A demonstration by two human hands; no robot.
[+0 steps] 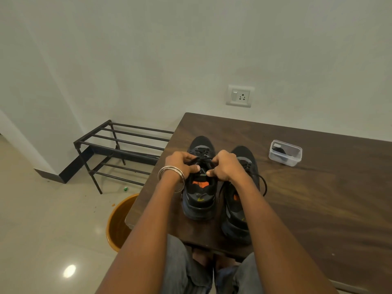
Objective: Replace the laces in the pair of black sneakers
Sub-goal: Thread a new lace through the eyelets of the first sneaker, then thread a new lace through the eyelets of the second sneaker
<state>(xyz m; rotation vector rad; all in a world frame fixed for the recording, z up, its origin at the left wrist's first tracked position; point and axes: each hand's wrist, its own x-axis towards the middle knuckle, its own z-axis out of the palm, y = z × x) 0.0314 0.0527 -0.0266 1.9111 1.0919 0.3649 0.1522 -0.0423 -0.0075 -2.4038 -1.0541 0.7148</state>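
Both arms are stretched forward over the left sneaker (199, 187), which stands on the wooden table (318, 198) with the right sneaker (239, 200) just beside it. A black lace (201, 159) is pinched by the curled fingers of the left hand (182, 164) and the right hand (227, 166). Right of the sneakers, apart, a clear plastic box (285, 152) is seen, holding something dark that cannot be made out.
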